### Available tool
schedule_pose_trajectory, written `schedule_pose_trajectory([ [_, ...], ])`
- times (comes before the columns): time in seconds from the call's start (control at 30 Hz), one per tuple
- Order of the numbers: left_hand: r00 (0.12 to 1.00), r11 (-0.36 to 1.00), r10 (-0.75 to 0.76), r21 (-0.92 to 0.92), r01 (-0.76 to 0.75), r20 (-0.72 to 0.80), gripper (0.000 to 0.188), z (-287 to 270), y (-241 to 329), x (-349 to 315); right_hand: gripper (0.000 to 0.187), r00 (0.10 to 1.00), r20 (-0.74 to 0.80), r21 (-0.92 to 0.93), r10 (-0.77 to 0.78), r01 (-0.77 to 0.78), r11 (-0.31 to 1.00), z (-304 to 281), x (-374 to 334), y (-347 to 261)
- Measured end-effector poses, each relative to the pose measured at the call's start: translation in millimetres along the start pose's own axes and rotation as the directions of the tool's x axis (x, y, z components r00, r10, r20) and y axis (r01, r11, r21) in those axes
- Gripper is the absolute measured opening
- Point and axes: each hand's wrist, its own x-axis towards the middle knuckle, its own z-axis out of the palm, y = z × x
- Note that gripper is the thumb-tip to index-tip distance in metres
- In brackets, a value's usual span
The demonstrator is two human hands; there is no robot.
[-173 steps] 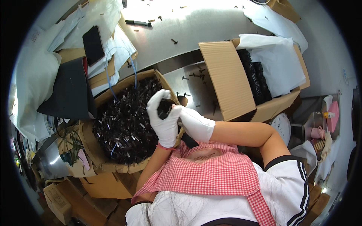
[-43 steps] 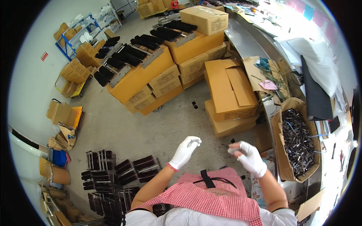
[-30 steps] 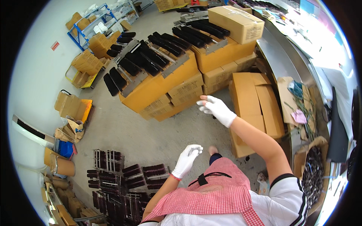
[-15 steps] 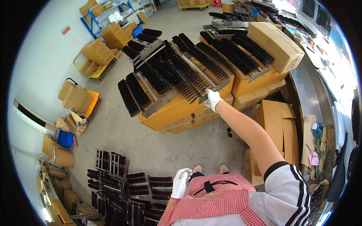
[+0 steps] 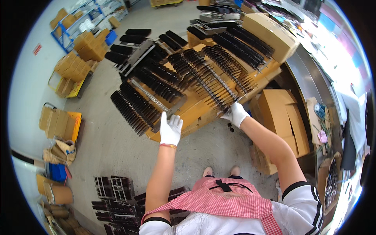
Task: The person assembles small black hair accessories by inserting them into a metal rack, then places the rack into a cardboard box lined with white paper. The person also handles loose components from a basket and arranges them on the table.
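Note:
Several long metal racks (image 5: 154, 98) hung with rows of black comb-like parts lie across a stack of yellow-brown cardboard boxes (image 5: 199, 111) in front of me. My left hand (image 5: 170, 130), in a white glove, is stretched out with fingers apart at the near end of one rack and holds nothing. My right hand (image 5: 235, 114), also gloved, is closed on the near end of another rack (image 5: 213, 84) further right. Both arms are stretched forward over the grey floor. A red checked apron (image 5: 219, 201) covers my front.
A closed cardboard box (image 5: 270, 31) sits on the racks at the back right. Open flat boxes (image 5: 286, 113) and a steel table edge (image 5: 309, 74) stand to the right. More black racks (image 5: 115, 192) lie on the floor at lower left. Cardboard boxes (image 5: 58, 123) line the left wall.
I have turned from a box of loose black parts toward the racks. My right hand reached out and closed on a rack end; my left hand rose from my apron to another rack.

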Motion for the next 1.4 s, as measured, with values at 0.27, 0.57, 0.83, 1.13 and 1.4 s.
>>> schedule_pose_trajectory([
  [0.27, 0.963, 0.971, -0.237, -0.021, 0.236, -0.125, 0.028, -16, 29, 111, 0.036, 0.947, 0.075, 0.061, -0.313, 0.309, 0.949, -74, -139, 44],
  [0.57, 0.633, 0.932, -0.265, -0.362, -0.025, -0.727, 0.03, 24, 26, 131, 0.04, 0.777, -0.191, -0.519, -0.6, 0.439, 0.734, -259, -326, 126],
  [0.83, 0.688, 0.996, -0.093, -0.07, 0.061, -0.719, 0.028, 43, 27, 83, 0.033, 0.736, -0.468, -0.193, -0.49, 0.456, 0.869, -374, -485, 228],
  [1.13, 0.878, 0.918, -0.392, -0.047, 0.395, -0.274, 0.045, 3, -75, -48, 0.027, 0.71, -0.646, 0.047, -0.283, 0.406, 0.913, -440, -586, 285],
  [1.4, 0.758, 0.725, -0.648, 0.243, 0.645, -0.076, 0.038, 37, -287, -200, 0.026, 0.679, -0.694, 0.196, -0.24, 0.499, 0.844, -492, -654, 283],
])
